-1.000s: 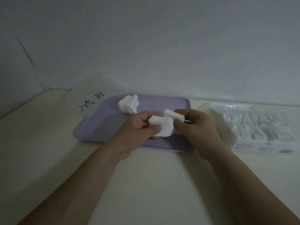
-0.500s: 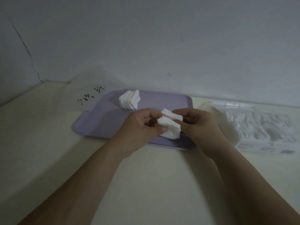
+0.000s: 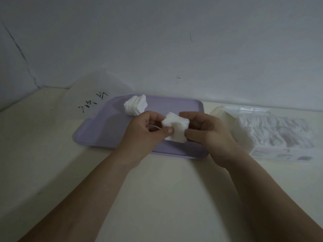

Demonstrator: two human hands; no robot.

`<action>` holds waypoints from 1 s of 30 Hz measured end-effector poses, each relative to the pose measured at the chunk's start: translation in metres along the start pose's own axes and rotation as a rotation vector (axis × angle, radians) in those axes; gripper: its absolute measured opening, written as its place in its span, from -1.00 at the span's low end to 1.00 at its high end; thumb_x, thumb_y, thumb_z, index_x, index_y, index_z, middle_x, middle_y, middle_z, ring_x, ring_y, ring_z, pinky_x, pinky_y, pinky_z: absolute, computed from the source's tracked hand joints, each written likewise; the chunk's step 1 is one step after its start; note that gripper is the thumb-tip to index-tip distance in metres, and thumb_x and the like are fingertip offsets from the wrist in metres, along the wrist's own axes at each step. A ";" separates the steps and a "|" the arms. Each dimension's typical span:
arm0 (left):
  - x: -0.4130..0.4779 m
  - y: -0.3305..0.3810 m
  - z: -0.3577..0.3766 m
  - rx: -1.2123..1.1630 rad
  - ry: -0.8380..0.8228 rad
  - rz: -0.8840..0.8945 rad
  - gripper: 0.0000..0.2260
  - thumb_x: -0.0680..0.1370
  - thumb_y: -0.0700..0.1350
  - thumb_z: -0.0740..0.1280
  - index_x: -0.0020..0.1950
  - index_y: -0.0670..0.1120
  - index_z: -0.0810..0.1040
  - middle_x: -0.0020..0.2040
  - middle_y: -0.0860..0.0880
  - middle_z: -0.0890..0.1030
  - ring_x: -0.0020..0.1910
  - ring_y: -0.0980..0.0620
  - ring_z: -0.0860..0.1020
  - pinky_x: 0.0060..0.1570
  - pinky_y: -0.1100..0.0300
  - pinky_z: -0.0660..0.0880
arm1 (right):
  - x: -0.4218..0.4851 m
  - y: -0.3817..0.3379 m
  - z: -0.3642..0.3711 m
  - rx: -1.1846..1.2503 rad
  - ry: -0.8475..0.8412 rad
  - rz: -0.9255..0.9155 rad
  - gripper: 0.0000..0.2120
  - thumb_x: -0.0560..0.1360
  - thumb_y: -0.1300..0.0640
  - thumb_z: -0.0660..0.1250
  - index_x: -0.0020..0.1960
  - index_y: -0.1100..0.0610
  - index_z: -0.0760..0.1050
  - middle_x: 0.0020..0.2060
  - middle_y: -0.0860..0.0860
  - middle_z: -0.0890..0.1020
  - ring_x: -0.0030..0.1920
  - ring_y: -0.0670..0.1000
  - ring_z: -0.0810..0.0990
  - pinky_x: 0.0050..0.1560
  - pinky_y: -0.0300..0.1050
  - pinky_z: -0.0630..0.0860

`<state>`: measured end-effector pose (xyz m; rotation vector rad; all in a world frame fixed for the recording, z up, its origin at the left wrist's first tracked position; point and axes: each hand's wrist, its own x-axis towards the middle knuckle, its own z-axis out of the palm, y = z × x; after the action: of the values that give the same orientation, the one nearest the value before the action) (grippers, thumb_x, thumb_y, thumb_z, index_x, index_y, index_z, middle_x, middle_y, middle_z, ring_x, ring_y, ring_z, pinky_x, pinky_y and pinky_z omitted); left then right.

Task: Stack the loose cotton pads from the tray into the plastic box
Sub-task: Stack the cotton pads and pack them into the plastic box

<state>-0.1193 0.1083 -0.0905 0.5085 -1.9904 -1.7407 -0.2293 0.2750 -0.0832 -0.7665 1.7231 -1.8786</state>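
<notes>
A small stack of white square cotton pads [image 3: 176, 127] is held above the front of the lilac tray [image 3: 97, 131]. My left hand [image 3: 148, 131] pinches its left side, thumb on top. My right hand [image 3: 206, 130] grips its right side with curled fingers. A second fanned pile of cotton pads [image 3: 135, 106] lies on the tray's back left. The clear plastic box [image 3: 272, 137], holding rows of white pads, stands to the right of the tray, its lid [image 3: 225, 116] open towards the tray.
A translucent bag with black handwriting [image 3: 93, 102] leans against the wall behind the tray's left corner. The cream table [image 3: 166, 198] meets the grey wall just behind the tray and box.
The two separate bunches of pads, one in each hand, have come together into a single stack held by both hands. The view has shifted slightly.
</notes>
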 end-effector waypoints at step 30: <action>-0.010 0.007 0.019 0.392 0.070 0.314 -0.80 0.42 0.13 0.49 -0.21 0.04 0.60 -0.20 0.07 0.63 -0.27 0.10 0.58 -0.22 0.27 0.47 | 0.002 0.016 0.011 -0.704 0.054 -0.421 -0.52 0.39 0.16 0.61 0.28 0.02 0.61 0.08 -0.10 0.67 -0.03 -0.22 0.62 0.01 -0.40 0.46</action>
<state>-0.1215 0.1309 -0.0862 0.3474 -2.2289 -1.1384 -0.2236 0.2643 -0.0980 -1.4410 2.4416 -1.5073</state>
